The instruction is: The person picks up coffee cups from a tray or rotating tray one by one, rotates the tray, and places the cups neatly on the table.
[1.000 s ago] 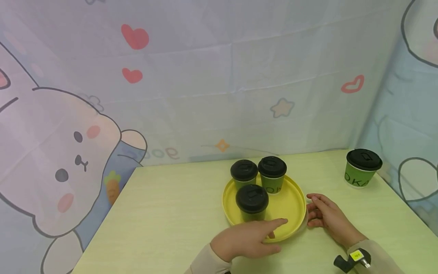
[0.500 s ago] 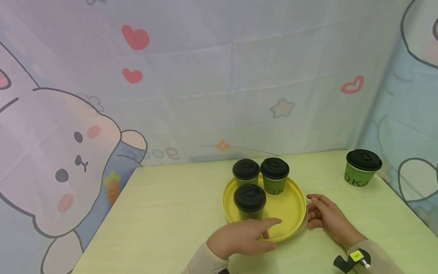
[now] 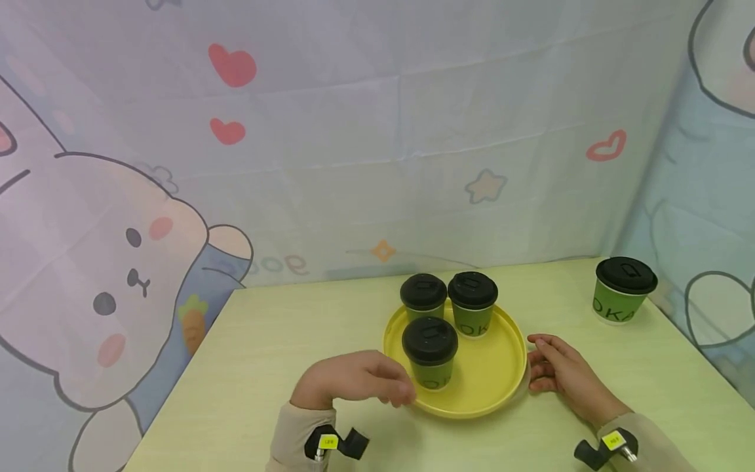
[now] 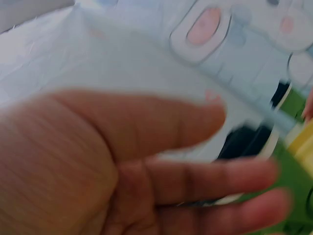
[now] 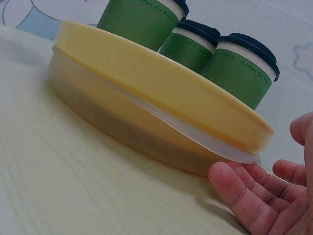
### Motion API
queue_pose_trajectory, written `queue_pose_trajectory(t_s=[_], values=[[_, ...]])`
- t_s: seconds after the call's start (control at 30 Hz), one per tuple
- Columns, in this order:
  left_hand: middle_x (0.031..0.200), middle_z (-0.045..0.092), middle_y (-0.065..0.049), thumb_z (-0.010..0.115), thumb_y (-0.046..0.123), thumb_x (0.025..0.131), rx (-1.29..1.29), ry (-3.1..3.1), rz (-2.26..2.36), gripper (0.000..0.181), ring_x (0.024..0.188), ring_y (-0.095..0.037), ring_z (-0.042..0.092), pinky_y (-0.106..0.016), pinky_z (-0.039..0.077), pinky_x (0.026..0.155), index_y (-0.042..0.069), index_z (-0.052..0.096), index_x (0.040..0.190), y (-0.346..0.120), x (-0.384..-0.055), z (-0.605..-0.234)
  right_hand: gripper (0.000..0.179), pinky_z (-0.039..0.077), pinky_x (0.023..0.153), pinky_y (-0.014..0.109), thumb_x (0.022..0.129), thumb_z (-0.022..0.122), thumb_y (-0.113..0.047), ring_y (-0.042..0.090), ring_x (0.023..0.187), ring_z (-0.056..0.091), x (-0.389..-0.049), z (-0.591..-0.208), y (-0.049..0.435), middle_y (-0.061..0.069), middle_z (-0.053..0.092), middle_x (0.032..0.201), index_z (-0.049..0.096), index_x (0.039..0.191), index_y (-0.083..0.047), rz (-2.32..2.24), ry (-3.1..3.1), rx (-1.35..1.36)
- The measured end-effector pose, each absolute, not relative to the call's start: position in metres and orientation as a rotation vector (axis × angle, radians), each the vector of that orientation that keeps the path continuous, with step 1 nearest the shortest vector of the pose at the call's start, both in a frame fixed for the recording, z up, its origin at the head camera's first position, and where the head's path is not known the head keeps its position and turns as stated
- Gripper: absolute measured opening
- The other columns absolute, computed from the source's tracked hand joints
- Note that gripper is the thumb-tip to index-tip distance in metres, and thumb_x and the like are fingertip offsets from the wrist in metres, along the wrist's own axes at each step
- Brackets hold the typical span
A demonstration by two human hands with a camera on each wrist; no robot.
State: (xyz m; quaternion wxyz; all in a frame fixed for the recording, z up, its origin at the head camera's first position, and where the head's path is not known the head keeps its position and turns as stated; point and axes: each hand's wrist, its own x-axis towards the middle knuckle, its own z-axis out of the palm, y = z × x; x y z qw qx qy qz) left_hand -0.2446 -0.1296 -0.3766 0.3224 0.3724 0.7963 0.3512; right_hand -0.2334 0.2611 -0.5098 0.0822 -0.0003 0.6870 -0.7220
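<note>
A round yellow tray (image 3: 489, 373) carries three green paper cups with black lids: a front cup (image 3: 430, 370), a back-left cup (image 3: 423, 293) and a back-right cup (image 3: 474, 318). My left hand (image 3: 348, 379) is over the tray's front-left edge, left of the front cup and apart from it. In the left wrist view its fingers (image 4: 210, 178) are fairly straight and hold nothing. My right hand (image 3: 563, 377) lies at the tray's right edge, fingers loosely bent. In the right wrist view, the fingertips (image 5: 227, 178) are at the pale lower rim; whether they touch it, I cannot tell.
Another lidded green cup (image 3: 619, 305) stands alone on the pale yellow-green table (image 3: 283, 341), near its far right corner. A cartoon-printed cloth (image 3: 354, 131) hangs behind the table and along its sides.
My left hand has let go of the front cup and drawn back to the left. The cups on the tray shifted slightly earlier, the back ones rightward. My right hand stays put.
</note>
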Motion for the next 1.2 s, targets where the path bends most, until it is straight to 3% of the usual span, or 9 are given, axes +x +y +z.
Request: queue_pose_trajectory(t_s=[0.07,0.17,0.37,0.5,0.67,0.8,0.93,1.1,1.2], values=[[0.099,0.070,-0.009,0.054,0.026,0.105,0.867,2.261,1.013,0.028,0.087,-0.019,0.065,-0.034,0.054,0.079,0.004,0.071,0.108,-0.144,-0.256,-0.384,0.059,0.060,0.069,0.035,0.111,0.034,-0.040,0.016,0.083,0.065,-0.233,-0.509,0.260,0.006,0.063,0.107,0.025,0.151,0.002,-2.152,2.060,0.002],[0.101,0.064,-0.006,0.054,0.033,0.105,0.626,2.596,1.138,0.027,0.090,-0.023,0.061,-0.038,0.052,0.077,0.007,0.064,0.107,-0.153,-0.274,-0.403,0.058,0.060,0.069,0.035,0.111,0.034,-0.039,0.016,0.083,0.065,-0.233,-0.509,0.259,0.006,0.063,0.106,0.025,0.151,0.002,-2.153,2.073,0.009],[0.137,0.055,-0.013,0.048,0.043,0.106,0.243,2.736,1.556,0.045,0.126,-0.035,0.053,-0.054,0.046,0.100,0.010,0.051,0.136,-0.140,-0.302,-0.450,0.057,0.060,0.070,0.036,0.111,0.035,-0.039,0.016,0.085,0.065,-0.233,-0.507,0.260,0.005,0.062,0.107,0.026,0.149,0.002,-2.169,2.086,0.010],[0.151,0.045,-0.019,0.043,0.042,0.108,0.238,2.568,1.773,0.055,0.138,-0.040,0.043,-0.057,0.038,0.110,0.008,0.040,0.152,-0.130,-0.312,-0.480,0.059,0.061,0.071,0.039,0.110,0.038,-0.041,0.016,0.090,0.068,-0.237,-0.507,0.261,0.006,0.061,0.111,0.026,0.149,0.002,-2.187,2.103,-0.005],[0.156,0.039,-0.023,0.038,0.041,0.110,0.250,2.447,1.916,0.059,0.139,-0.043,0.041,-0.058,0.033,0.114,0.005,0.032,0.157,-0.125,-0.316,-0.503,0.064,0.060,0.078,0.038,0.109,0.041,-0.044,0.011,0.097,0.067,-0.246,-0.502,0.260,0.018,0.054,0.126,0.025,0.151,0.001,-2.149,2.245,-0.002],[0.157,0.039,-0.017,0.035,0.043,0.110,0.265,2.438,1.917,0.058,0.142,-0.040,0.039,-0.056,0.027,0.118,0.012,0.032,0.158,-0.123,-0.313,-0.512,0.067,0.058,0.085,0.033,0.108,0.041,-0.045,0.009,0.106,0.062,-0.255,-0.495,0.258,0.027,0.045,0.140,0.024,0.153,0.001,-2.098,2.389,-0.046],[0.158,0.040,-0.007,0.033,0.047,0.109,0.266,2.453,1.904,0.055,0.148,-0.031,0.031,-0.053,0.020,0.121,0.019,0.036,0.157,-0.119,-0.308,-0.514,0.067,0.055,0.093,0.030,0.108,0.042,-0.045,0.016,0.117,0.058,-0.265,-0.481,0.253,0.028,0.042,0.145,0.025,0.154,0.001,-2.082,2.487,-0.151],[0.162,0.035,-0.001,0.033,0.048,0.109,0.210,2.422,1.923,0.056,0.152,-0.026,0.022,-0.052,0.015,0.122,0.021,0.036,0.157,-0.114,-0.306,-0.514,0.067,0.050,0.096,0.023,0.107,0.048,-0.041,0.027,0.129,0.050,-0.284,-0.458,0.244,0.026,0.041,0.149,0.023,0.156,-0.003,-2.087,2.522,-0.250],[0.162,0.034,-0.003,0.032,0.045,0.110,0.189,2.422,1.922,0.055,0.152,-0.027,0.022,-0.052,0.015,0.122,0.018,0.037,0.157,-0.113,-0.305,-0.514,0.071,0.047,0.104,0.031,0.106,0.051,-0.039,0.035,0.138,0.041,-0.294,-0.447,0.239,0.024,0.036,0.154,0.017,0.160,-0.008,-2.040,2.524,-0.295]])
